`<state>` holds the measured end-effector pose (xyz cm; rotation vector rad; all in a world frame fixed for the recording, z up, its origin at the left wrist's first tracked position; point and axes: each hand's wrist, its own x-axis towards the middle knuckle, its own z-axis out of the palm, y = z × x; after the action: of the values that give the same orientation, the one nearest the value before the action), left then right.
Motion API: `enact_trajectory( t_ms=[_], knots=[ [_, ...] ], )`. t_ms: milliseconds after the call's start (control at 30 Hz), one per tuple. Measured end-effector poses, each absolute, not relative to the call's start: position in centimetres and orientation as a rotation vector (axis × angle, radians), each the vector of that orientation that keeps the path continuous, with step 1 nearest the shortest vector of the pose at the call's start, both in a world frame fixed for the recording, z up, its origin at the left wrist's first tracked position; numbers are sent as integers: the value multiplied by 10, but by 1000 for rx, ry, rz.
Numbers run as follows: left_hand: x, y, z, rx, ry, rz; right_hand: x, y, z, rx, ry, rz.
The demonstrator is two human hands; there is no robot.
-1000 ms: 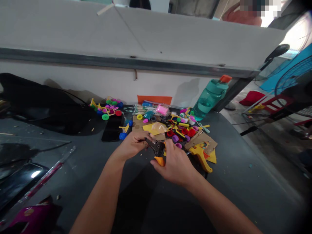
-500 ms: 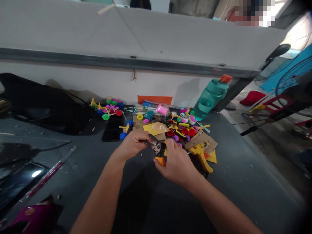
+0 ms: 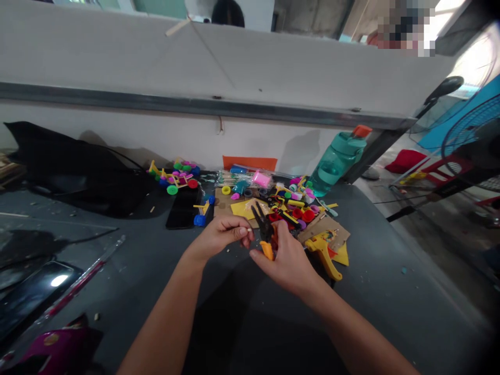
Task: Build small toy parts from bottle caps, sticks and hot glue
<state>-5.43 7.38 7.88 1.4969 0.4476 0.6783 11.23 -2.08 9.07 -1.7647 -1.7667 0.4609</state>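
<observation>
My right hand [image 3: 287, 258] is wrapped round the orange handles of the black-jawed pliers [image 3: 265, 226], whose tips point up and to the left. Just left of the pliers, my left hand [image 3: 224, 237] pinches a small pale piece [image 3: 249, 229] between thumb and fingers. The jaws stand apart from that piece. Beyond both hands lie a yellow sheet [image 3: 240, 209], red bottle caps [image 3: 308, 215] and other colourful parts. A yellow glue gun [image 3: 323, 252] rests to the right of my right hand.
A teal bottle [image 3: 332, 166] stands at the back right. Small toy cars [image 3: 182, 179], a black phone [image 3: 183, 208] and a black bag [image 3: 74, 172] lie to the left. At the near left are a shiny phone [image 3: 35, 297] and a purple object [image 3: 54, 346]. A fan [image 3: 476, 140] is off the table's right.
The pliers have come away from my left hand and turned so their jaws point more upward. A small pale piece now shows in my left fingertips. The view has shifted slightly.
</observation>
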Motion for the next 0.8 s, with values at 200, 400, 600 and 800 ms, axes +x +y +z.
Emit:
enact_trajectory(
  t_ms=[200, 400, 600, 800],
  knots=[
    [-53, 69, 84, 1447, 413, 652, 122, -18, 91, -1757, -1568, 563],
    [-60, 71, 86, 1289, 502, 922, 134, -19, 105, -1789, -1636, 450],
    [-75, 75, 99, 919, 656, 1375, 105, -37, 83, -1806, -2151, 342],
    [-85, 48, 82, 751, 945, 1451, 57, -65, 48, -1741, -2450, 269]
  ],
)
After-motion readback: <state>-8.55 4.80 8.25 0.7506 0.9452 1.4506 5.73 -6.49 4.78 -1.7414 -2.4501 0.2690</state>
